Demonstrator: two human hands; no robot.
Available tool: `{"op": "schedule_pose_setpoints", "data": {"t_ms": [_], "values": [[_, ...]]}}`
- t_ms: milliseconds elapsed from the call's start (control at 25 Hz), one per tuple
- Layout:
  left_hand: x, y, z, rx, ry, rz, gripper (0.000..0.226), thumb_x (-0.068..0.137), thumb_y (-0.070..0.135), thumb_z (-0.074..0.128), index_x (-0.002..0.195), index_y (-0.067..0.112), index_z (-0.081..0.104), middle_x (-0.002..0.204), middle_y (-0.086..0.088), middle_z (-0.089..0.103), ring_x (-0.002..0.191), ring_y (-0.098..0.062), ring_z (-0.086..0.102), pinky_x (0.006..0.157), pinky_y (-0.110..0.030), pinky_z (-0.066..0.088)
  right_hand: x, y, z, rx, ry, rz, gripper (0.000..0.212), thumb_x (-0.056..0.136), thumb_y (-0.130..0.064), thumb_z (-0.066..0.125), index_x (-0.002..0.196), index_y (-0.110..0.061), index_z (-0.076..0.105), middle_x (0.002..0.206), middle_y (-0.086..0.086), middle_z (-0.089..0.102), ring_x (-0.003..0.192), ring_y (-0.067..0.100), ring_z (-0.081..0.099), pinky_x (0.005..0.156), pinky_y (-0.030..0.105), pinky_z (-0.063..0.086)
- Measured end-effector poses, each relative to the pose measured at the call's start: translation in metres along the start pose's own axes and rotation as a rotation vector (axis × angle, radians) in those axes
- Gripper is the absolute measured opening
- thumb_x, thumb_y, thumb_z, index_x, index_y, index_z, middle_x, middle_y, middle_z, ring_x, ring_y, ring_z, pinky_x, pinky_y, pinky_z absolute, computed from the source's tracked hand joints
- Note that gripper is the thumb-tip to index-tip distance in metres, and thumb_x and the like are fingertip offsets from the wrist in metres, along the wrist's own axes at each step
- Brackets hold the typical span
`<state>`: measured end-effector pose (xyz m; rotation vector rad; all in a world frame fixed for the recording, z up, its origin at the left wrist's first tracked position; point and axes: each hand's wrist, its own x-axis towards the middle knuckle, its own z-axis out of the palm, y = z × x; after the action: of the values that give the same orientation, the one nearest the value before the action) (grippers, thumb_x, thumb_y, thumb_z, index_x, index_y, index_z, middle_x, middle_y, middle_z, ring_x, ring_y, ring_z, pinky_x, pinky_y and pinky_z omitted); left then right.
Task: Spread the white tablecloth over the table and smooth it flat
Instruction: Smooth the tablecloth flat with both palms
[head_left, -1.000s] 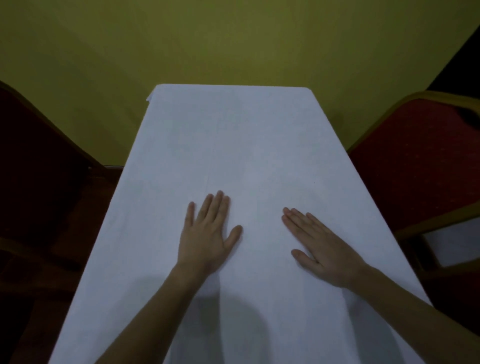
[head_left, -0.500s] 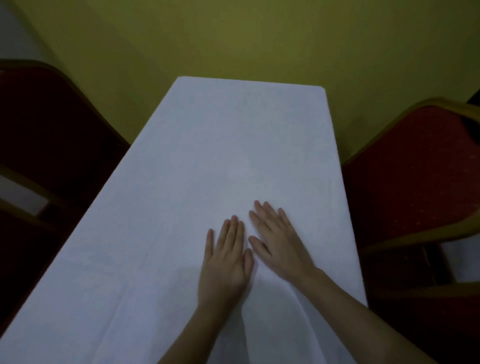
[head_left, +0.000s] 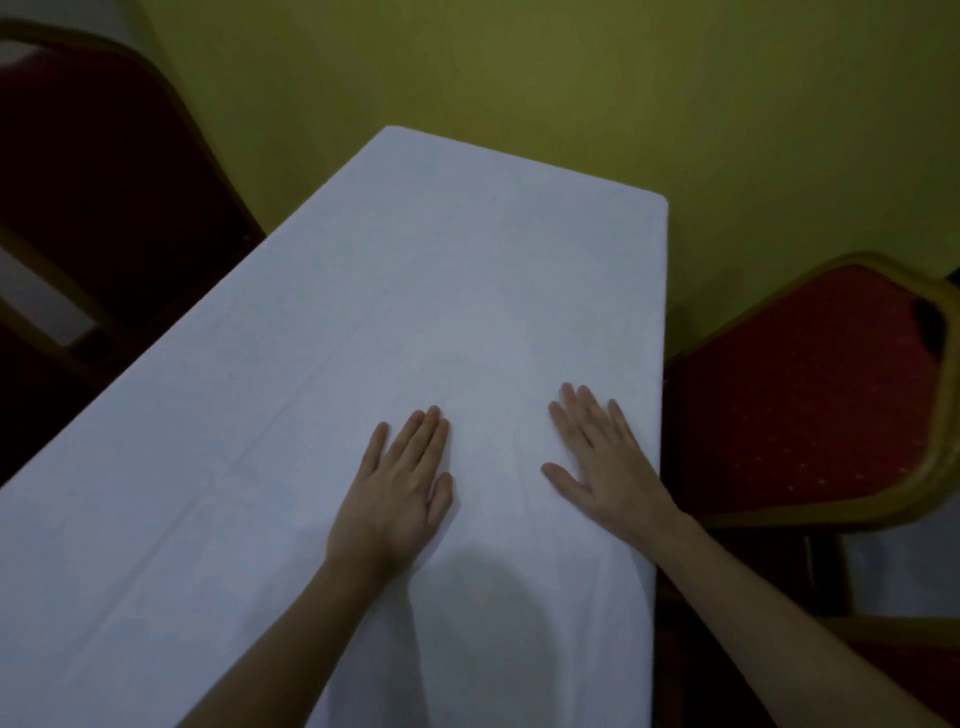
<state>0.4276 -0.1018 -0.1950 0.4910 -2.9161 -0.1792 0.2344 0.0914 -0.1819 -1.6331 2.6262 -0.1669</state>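
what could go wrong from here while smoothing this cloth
1. The right hand lies flat near the right edge of the tablecloth; a sideways push might drag the cloth off centre toward the red chair.
2. Soft folds show beside the left hand; pressing both palms inward could bunch them into a ridge.
3. The long crease may remain if strokes stop short of it.

Right chair (head_left: 800, 395): banquet type, with red padding speckled with small pale dots and a gold-coloured frame around it.
Left chair (head_left: 104, 171): the same build, its red padding deep in shadow, with a gold frame edge showing.
Wall (head_left: 571, 78): plain olive-yellow, running behind both chairs.
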Motion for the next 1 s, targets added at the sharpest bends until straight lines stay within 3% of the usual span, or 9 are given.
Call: {"op": "schedule_pose_setpoints", "data": {"t_ms": [80, 160, 360, 480, 560, 640, 720, 800, 1000], "values": [[0.001, 0.0, 0.0, -0.004, 0.007, 0.001, 0.058, 0.099, 0.039, 0.022, 0.149, 0.01, 0.027, 0.157, -0.005, 0.024, 0.146, -0.016, 0.017, 0.117, -0.044, 0.012, 0.006, 0.001, -0.007, -0.063, -0.028, -0.305, 0.064, 0.1, -0.048, 0.031, 0.151, -0.011, 0.023, 0.16, 0.008, 0.011, 0.148, 0.02, 0.007, 0.12, 0.042, 0.007], [0.001, 0.0, 0.003, -0.013, 0.011, 0.005, 0.059, 0.099, 0.039, 0.02, 0.149, 0.01, 0.026, 0.157, -0.005, 0.023, 0.146, -0.016, 0.017, 0.118, -0.045, 0.012, 0.011, 0.0, -0.012, -0.044, -0.063, -0.406, 0.064, 0.099, -0.049, 0.033, 0.151, -0.014, 0.023, 0.16, 0.005, 0.013, 0.148, 0.017, 0.008, 0.12, 0.041, 0.009], [0.002, 0.002, 0.003, -0.008, 0.042, -0.012, 0.058, 0.097, 0.036, 0.026, 0.147, 0.008, 0.033, 0.155, -0.007, 0.029, 0.145, -0.018, 0.023, 0.117, -0.045, 0.016, 0.005, 0.006, -0.003, 0.062, -0.001, 0.164, 0.087, 0.085, -0.076, 0.026, 0.153, -0.024, 0.011, 0.161, -0.003, 0.0, 0.148, 0.013, -0.005, 0.12, 0.046, 0.001], [0.002, 0.003, 0.004, 0.006, 0.026, -0.006, 0.058, 0.097, 0.036, 0.026, 0.145, 0.007, 0.035, 0.154, -0.009, 0.032, 0.143, -0.021, 0.028, 0.116, -0.047, 0.018, 0.007, 0.007, -0.002, 0.022, -0.028, 0.282, 0.098, 0.08, -0.081, 0.023, 0.153, -0.019, 0.001, 0.161, -0.002, -0.008, 0.147, 0.015, -0.012, 0.118, 0.046, -0.009], [0.003, 0.005, 0.002, 0.062, -0.002, -0.006, 0.059, 0.097, 0.036, 0.023, 0.145, 0.006, 0.037, 0.152, -0.011, 0.035, 0.142, -0.024, 0.031, 0.114, -0.05, 0.025, 0.007, 0.004, -0.004, 0.007, -0.042, 0.153, 0.095, 0.084, -0.077, 0.022, 0.153, -0.016, 0.0, 0.16, -0.001, -0.011, 0.147, 0.016, -0.014, 0.117, 0.051, -0.011], [0.004, 0.009, -0.005, 0.138, -0.046, -0.042, 0.061, 0.096, 0.036, 0.017, 0.145, 0.005, 0.035, 0.152, -0.013, 0.035, 0.141, -0.027, 0.032, 0.113, -0.052, 0.029, 0.008, 0.005, -0.005, -0.005, -0.022, -0.101, 0.081, 0.092, -0.065, 0.023, 0.153, -0.014, 0.011, 0.161, 0.001, 0.0, 0.148, 0.016, -0.006, 0.116, 0.058, 0.001], [0.004, 0.029, -0.008, 0.129, -0.09, -0.12, 0.065, 0.093, 0.034, 0.006, 0.148, 0.004, 0.025, 0.156, -0.014, 0.025, 0.144, -0.028, 0.022, 0.116, -0.052, 0.022, 0.009, 0.005, -0.006, -0.002, -0.043, -0.302, 0.068, 0.098, -0.053, 0.024, 0.152, -0.013, 0.019, 0.161, 0.001, 0.011, 0.148, 0.015, 0.003, 0.116, 0.055, 0.01], [0.001, 0.077, -0.003, 0.061, -0.086, -0.284, 0.068, 0.09, 0.033, 0.0, 0.15, 0.005, 0.016, 0.159, -0.013, 0.014, 0.147, -0.026, 0.011, 0.119, -0.051, 0.013, 0.007, 0.006, -0.003, 0.013, -0.036, -0.366, 0.063, 0.1, -0.049, 0.023, 0.152, -0.014, 0.019, 0.16, 0.0, 0.013, 0.148, 0.014, 0.005, 0.118, 0.049, 0.01], [-0.005, 0.156, 0.018, 0.046, 0.043, -0.459, 0.056, 0.099, 0.028, 0.03, 0.148, 0.001, 0.025, 0.157, -0.014, 0.021, 0.147, -0.027, 0.014, 0.116, -0.053, 0.017, 0.006, 0.038, 0.0, 0.071, -0.067, -0.392, 0.068, 0.096, -0.061, 0.016, 0.153, -0.025, 0.007, 0.161, -0.004, 0.0, 0.148, 0.011, -0.004, 0.118, 0.041, -0.001]]}}
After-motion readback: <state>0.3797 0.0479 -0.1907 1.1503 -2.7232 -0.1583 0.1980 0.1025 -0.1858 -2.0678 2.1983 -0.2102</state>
